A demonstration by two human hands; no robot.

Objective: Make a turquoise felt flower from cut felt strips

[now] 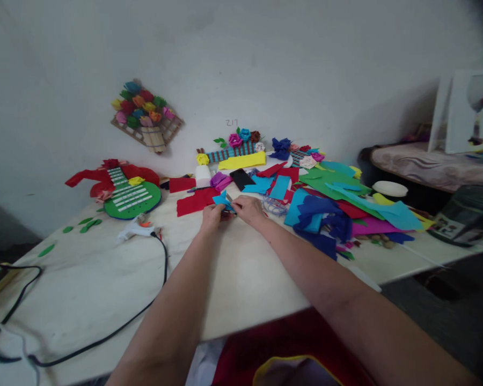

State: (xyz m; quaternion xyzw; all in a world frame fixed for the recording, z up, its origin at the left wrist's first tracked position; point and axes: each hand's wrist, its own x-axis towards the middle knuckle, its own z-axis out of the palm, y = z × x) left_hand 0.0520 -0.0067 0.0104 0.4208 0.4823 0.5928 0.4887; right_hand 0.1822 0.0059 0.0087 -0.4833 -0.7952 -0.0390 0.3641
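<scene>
A small piece of light-blue crepe paper point(220, 198) is pinched between my two hands over the middle of the table. My left hand point(212, 215) grips its lower left side with the fingers closed. From the right, my right hand point(248, 209) closes on the paper's other edge. A thin greyish thing shows by the right fingertips, too small to name. Just behind my left hand lie sheets of red paper point(197, 202). Beyond my right hand are a black phone point(242, 179) and a light-blue paper strip point(280, 187).
On the left are a white glue gun point(137, 229) with a black cord point(165, 257) and a green guitar-shaped craft point(132, 198). Coloured paper point(330, 182) is heaped on the right, near a large clear jar point(467, 217). A paper-flower basket point(153, 138) hangs on the wall.
</scene>
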